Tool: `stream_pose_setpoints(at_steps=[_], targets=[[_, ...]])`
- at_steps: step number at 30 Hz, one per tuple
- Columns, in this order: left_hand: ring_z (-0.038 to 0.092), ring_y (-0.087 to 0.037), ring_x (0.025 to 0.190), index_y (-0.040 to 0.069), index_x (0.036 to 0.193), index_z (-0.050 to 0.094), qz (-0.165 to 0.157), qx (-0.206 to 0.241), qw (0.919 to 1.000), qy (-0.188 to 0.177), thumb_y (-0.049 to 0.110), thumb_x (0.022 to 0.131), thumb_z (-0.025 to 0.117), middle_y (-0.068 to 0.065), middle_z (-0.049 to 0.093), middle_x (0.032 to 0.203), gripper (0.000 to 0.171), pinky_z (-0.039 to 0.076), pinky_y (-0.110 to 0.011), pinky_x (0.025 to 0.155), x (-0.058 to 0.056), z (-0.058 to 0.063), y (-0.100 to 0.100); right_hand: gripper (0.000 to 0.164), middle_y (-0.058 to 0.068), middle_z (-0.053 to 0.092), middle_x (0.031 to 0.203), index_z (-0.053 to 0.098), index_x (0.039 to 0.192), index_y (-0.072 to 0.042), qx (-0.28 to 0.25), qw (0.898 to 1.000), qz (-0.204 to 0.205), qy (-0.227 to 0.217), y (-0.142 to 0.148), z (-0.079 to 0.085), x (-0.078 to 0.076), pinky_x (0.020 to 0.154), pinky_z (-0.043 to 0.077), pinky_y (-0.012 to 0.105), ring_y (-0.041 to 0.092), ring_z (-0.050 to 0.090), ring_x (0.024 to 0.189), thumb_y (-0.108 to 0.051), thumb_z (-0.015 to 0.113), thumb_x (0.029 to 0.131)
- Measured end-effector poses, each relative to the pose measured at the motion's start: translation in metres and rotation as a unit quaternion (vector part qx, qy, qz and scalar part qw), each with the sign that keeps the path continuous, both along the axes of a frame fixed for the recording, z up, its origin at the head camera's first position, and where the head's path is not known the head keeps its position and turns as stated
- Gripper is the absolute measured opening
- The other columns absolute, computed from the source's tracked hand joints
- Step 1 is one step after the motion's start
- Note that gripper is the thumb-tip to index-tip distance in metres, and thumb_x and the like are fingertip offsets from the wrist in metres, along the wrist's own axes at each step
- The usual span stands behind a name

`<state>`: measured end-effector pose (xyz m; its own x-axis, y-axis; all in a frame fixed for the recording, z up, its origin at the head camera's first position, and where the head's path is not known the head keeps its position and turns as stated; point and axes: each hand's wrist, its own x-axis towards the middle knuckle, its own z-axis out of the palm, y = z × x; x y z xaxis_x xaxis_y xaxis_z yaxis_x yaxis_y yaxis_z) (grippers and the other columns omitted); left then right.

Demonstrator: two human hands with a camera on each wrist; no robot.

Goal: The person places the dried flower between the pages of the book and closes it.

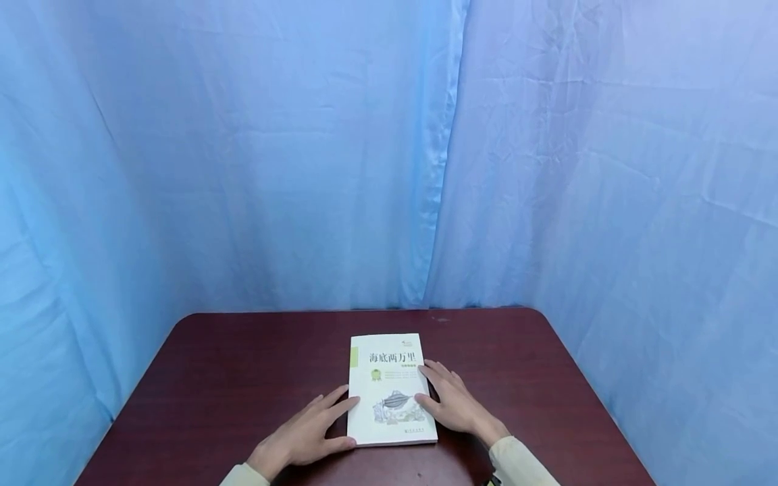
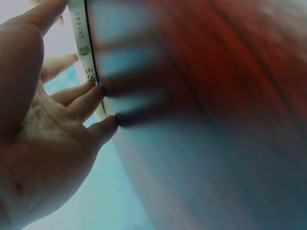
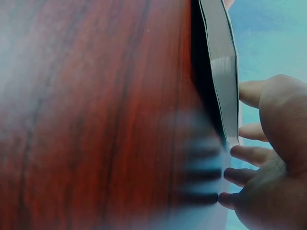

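Observation:
A white paperback book (image 1: 392,381) lies front cover up on the dark red table, with Chinese title characters and a grey drawing. At its left edge, my left hand (image 1: 306,430) touches the cover and side with spread fingers, the thumb near the lower corner. My right hand (image 1: 454,399) rests at the opposite edge, thumb and index fingertip on the cover. The left wrist view shows the printed spine (image 2: 81,36) beside the left fingers. In the right wrist view, the page edges (image 3: 224,81) face the camera and the right fingertips reach the far corner.
The dark red wooden table (image 1: 243,371) has rounded far corners. Blue curtains (image 1: 292,169) hang behind it and along both sides. Light sleeves (image 1: 519,462) cover the forearms, with a dark item at the right cuff.

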<state>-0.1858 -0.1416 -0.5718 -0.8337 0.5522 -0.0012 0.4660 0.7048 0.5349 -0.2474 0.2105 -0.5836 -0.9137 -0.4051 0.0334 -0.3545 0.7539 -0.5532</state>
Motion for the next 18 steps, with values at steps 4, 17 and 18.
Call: stream_pose_setpoints(at_steps=[4,17,18], targets=[[0.048,-0.044,0.164,0.013,0.169,0.053,-0.002,0.009,0.9999,-0.005,0.055,0.107,0.075,-0.022,0.043,0.180,0.078,0.039,-0.075,0.130,-0.001,-0.003,-0.006,0.062,0.026,0.042,0.179,0.053,0.165,0.000,-0.023,0.999,-0.005,0.030,-0.001,0.000,0.000,0.135,0.029,0.077,0.049,0.039,0.168,-0.032,0.068,0.114],[0.045,-0.050,0.164,0.008,0.167,0.054,0.031,0.043,0.9981,0.032,0.047,0.112,0.071,-0.024,0.046,0.178,0.070,0.037,-0.078,0.129,0.003,-0.011,-0.028,0.054,0.021,0.048,0.176,0.059,0.162,-0.006,-0.061,0.992,-0.014,0.111,0.001,0.008,0.005,0.130,0.040,0.073,0.047,0.045,0.164,-0.036,0.060,0.118],[0.045,-0.051,0.164,0.007,0.167,0.054,0.034,0.043,0.9978,0.038,0.047,0.112,0.071,-0.025,0.047,0.177,0.070,0.037,-0.078,0.129,0.003,-0.012,-0.031,0.053,0.021,0.048,0.176,0.059,0.162,-0.006,-0.060,0.992,-0.017,0.112,0.003,0.008,0.006,0.129,0.040,0.073,0.048,0.045,0.164,-0.036,0.060,0.118]])
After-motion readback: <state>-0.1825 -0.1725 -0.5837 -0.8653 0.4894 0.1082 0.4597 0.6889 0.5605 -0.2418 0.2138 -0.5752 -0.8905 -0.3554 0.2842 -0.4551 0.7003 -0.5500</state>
